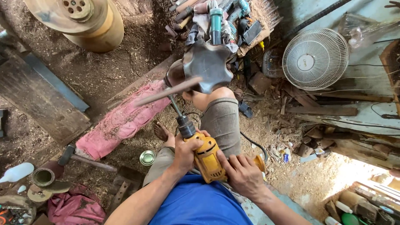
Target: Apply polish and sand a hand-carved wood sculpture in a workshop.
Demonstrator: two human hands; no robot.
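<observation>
Drilling looks to be the step in hand: the left hand [186, 153] is closed around the neck of the yellow electric drill [206, 157], and the right hand [243, 174] grips its rear body. The drill's bit [175, 106] runs up toward the dark star-shaped wooden piece [207, 66], which rests just above the person's knee [208, 98]. A thin stick [166, 91] crosses below that piece. Whether the bit touches the wood cannot be told. The next move likely calls for steady, straight pressure.
</observation>
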